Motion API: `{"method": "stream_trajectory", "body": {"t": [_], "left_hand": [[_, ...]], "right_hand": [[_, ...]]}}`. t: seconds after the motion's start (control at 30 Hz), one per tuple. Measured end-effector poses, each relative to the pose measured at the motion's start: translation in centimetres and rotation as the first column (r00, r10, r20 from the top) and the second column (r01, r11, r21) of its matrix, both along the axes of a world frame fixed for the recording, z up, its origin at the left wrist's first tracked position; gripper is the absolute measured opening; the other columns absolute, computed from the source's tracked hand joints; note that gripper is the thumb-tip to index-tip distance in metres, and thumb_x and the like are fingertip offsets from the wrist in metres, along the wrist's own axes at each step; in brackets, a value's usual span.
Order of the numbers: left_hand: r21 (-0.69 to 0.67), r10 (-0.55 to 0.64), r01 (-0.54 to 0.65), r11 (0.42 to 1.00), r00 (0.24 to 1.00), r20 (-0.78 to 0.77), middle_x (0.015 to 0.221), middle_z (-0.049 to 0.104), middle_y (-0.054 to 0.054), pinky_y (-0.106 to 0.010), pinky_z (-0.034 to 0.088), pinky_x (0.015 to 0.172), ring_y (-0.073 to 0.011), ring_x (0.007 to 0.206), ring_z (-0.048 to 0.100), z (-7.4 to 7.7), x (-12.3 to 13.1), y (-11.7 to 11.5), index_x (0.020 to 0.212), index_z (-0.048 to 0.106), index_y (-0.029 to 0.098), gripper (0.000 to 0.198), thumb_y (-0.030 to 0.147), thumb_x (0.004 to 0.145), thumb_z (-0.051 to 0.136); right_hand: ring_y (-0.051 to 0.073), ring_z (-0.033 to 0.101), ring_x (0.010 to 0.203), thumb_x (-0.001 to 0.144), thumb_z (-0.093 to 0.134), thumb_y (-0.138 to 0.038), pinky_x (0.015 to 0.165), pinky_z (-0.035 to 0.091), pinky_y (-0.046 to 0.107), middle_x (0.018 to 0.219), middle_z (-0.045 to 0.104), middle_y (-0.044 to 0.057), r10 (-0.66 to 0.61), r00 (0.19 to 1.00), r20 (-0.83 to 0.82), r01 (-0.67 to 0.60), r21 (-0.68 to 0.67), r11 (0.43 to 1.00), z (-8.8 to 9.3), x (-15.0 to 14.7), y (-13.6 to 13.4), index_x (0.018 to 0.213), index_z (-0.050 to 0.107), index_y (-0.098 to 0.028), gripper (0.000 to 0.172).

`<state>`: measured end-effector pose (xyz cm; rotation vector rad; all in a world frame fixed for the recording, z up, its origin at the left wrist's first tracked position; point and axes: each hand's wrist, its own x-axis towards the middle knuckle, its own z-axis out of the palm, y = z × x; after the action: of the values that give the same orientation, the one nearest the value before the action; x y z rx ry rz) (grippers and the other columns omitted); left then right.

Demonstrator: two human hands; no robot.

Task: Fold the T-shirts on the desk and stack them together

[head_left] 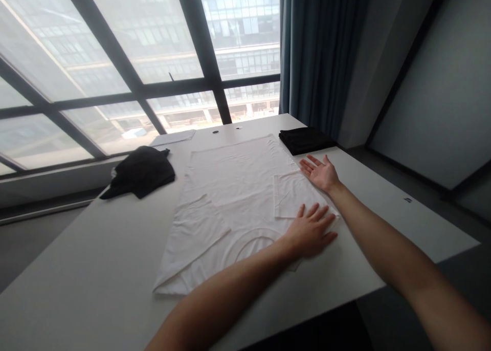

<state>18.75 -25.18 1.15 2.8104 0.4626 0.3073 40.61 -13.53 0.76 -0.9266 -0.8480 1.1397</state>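
Note:
A white T-shirt lies spread on the white table, its neckline towards me and both sleeves folded in over the body. Crossing in front of the collar, my left hand rests with fingers spread on the shirt's right shoulder, just below the folded right sleeve. My right hand is at the shirt's right edge beside that sleeve, palm turned up and fingers apart, holding nothing. Part of the collar is hidden by my left forearm.
A crumpled black garment lies on the table at the left. Folded black cloth sits at the far right, near a blue curtain. A flat white item lies at the far edge by the windows.

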Motion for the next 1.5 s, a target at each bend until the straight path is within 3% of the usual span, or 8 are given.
{"method": "stream_trajectory", "body": {"t": [0.2,0.33,0.53,0.7,0.83,1.03,1.23,1.5], "left_hand": [[-0.020,-0.005,0.005,1.000,1.000,-0.015,0.162,0.037,-0.010,-0.060,0.023,0.120,-0.0311,0.152,0.027,0.7,-0.2,-0.2,0.152,0.039,0.022,0.057,0.053,0.105,0.032],[-0.010,-0.036,0.036,0.999,0.999,-0.031,0.159,0.042,-0.010,-0.056,0.027,0.120,-0.0293,0.149,0.033,3.5,-1.4,0.5,0.151,0.042,0.023,0.056,0.054,0.104,0.038],[0.023,0.166,-0.167,0.986,0.986,0.018,0.160,0.040,-0.010,-0.042,0.026,0.123,-0.0235,0.149,0.035,8.1,-10.7,5.2,0.153,0.041,0.021,0.057,0.048,0.103,0.045],[0.168,0.719,-0.711,0.683,0.695,0.016,0.154,0.046,-0.019,-0.047,0.030,0.121,-0.0293,0.146,0.040,5.8,-23.4,9.9,0.145,0.050,0.012,0.050,0.035,0.101,0.048],[0.202,0.857,-0.847,0.493,0.512,0.058,0.153,0.046,-0.024,-0.048,0.029,0.121,-0.0306,0.146,0.039,1.2,-29.1,11.7,0.141,0.052,0.006,0.046,0.023,0.099,0.046],[0.103,0.811,-0.815,0.571,0.579,0.082,0.156,0.042,-0.023,-0.050,0.030,0.121,-0.0323,0.147,0.037,0.3,-30.0,11.8,0.143,0.052,0.008,0.050,0.029,0.098,0.051],[0.035,0.440,-0.443,0.896,0.895,0.075,0.150,0.054,-0.008,-0.037,0.042,0.115,-0.0229,0.137,0.053,3.7,-31.8,8.4,0.140,0.059,0.023,0.042,0.035,0.102,0.046],[0.021,0.243,-0.246,0.969,0.966,0.085,0.153,0.051,-0.009,-0.044,0.027,0.124,-0.0252,0.145,0.042,1.4,-33.6,3.6,0.149,0.050,0.023,0.046,0.032,0.104,0.046]], "right_hand": [[0.029,0.052,0.136,0.097,0.003,-0.064,0.109,0.042,0.058,0.145,0.055,0.020,0.027,0.990,0.142,-0.023,-0.035,0.999,-0.4,-0.4,0.2,0.133,0.053,-0.020,0.076],[0.027,0.059,0.129,0.100,0.008,-0.059,0.107,0.047,0.054,0.139,0.059,0.020,0.023,0.999,-0.044,-0.027,-0.106,0.994,-0.6,-0.2,0.4,0.121,0.059,-0.020,0.067],[0.027,0.069,0.114,0.103,0.019,-0.056,0.091,0.060,0.044,0.121,0.068,0.020,-0.026,0.940,-0.340,-0.030,-0.160,0.987,-1.0,0.5,0.7,0.113,0.063,-0.017,0.059],[0.028,0.070,0.110,0.104,0.020,-0.053,0.085,0.063,0.046,0.116,0.069,0.022,-0.030,0.927,-0.373,-0.038,-0.175,0.984,-1.7,0.7,1.2,0.114,0.063,-0.016,0.058],[0.027,0.070,0.112,0.104,0.019,-0.051,0.087,0.062,0.046,0.117,0.069,0.023,-0.040,0.941,-0.336,-0.020,-0.175,0.984,-1.6,0.3,1.1,0.112,0.064,-0.015,0.058],[0.024,0.071,0.108,0.105,0.021,-0.043,0.090,0.061,0.044,0.116,0.071,0.019,-0.058,0.971,-0.233,0.007,-0.214,0.977,0.4,0.1,0.0,0.106,0.067,-0.018,0.052],[0.022,0.068,0.116,0.103,0.033,-0.037,0.104,0.054,0.042,0.119,0.073,0.013,0.166,0.981,-0.101,-0.178,-0.129,0.976,4.9,-6.0,-0.6,0.105,0.072,-0.020,0.043],[0.026,0.067,0.118,0.106,0.034,-0.043,0.116,0.037,0.047,0.124,0.072,0.015,0.813,0.579,-0.059,-0.802,-0.223,0.555,6.3,-27.4,1.6,0.109,0.073,-0.013,0.049]]}}
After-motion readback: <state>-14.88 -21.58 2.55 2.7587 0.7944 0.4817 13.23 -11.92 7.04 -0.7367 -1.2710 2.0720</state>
